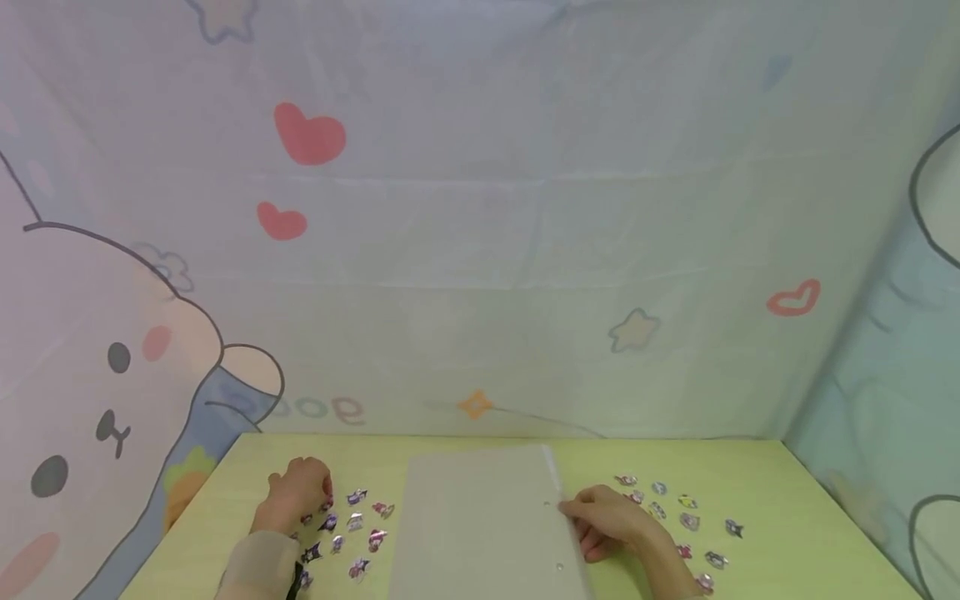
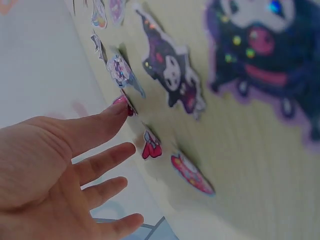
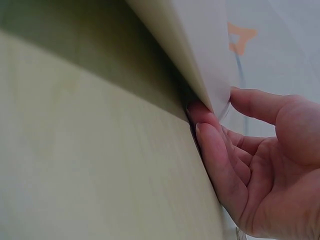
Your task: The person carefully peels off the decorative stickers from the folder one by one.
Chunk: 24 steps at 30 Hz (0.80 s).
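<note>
A flat white booklet [image 1: 480,525] with two small round marks near its right edge lies mid-table. My right hand [image 1: 611,521] grips that edge; in the right wrist view, the thumb is above the white edge [image 3: 207,60] and the curled fingers [image 3: 212,142] are beneath it. To the left, my left hand [image 1: 296,492] reaches over cut-out cartoon stickers. Its thumb presses on a small pink sticker [image 2: 123,104], seemingly against the hidden index finger, while the other fingers are spread. A red sticker [image 2: 151,146] and a dark character sticker [image 2: 172,72] lie close by.
Several loose stickers [image 1: 355,522] surround the left hand. Several more, including a dark one [image 1: 733,527], are scattered right of the booklet. Behind the pale yellow table [image 1: 810,533] hangs a printed cloth [image 1: 480,250] with hearts and stars.
</note>
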Each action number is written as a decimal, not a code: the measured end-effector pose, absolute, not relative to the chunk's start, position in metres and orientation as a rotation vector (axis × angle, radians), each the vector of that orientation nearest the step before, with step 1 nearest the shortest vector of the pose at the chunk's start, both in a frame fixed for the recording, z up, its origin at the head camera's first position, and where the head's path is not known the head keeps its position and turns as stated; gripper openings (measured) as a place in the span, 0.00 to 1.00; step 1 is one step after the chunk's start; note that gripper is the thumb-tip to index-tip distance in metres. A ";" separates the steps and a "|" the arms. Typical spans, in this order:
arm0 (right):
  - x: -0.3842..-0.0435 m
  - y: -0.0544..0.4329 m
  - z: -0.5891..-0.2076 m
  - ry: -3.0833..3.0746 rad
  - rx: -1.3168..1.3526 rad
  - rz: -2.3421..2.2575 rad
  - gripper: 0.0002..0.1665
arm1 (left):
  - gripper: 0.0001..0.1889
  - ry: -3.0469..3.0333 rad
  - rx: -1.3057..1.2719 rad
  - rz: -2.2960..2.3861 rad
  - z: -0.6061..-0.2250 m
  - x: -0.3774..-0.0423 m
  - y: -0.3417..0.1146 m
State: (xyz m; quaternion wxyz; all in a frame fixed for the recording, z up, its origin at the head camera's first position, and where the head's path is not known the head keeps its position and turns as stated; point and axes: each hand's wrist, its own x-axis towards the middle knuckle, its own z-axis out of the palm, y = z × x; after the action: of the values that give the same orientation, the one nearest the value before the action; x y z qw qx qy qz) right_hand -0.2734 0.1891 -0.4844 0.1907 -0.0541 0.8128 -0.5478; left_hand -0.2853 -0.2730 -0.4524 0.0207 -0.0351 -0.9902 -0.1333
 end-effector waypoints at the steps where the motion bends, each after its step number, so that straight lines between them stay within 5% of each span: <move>1: -0.273 0.189 -0.485 2.286 -0.149 -1.539 0.18 | 0.12 -3.067 -0.108 -0.403 -0.453 -0.286 -0.273; 24: -0.275 0.190 -0.487 2.261 -0.112 -1.571 0.18 | 0.08 -3.073 -0.050 -0.393 -0.454 -0.291 -0.276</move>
State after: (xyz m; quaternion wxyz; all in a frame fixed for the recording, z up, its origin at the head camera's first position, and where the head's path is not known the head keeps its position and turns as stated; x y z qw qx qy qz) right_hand -0.2754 0.1900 -0.4875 0.1917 -0.0399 0.8053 -0.5595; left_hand -0.2915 -0.2762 -0.4544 0.0216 -0.0160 -0.9916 -0.1267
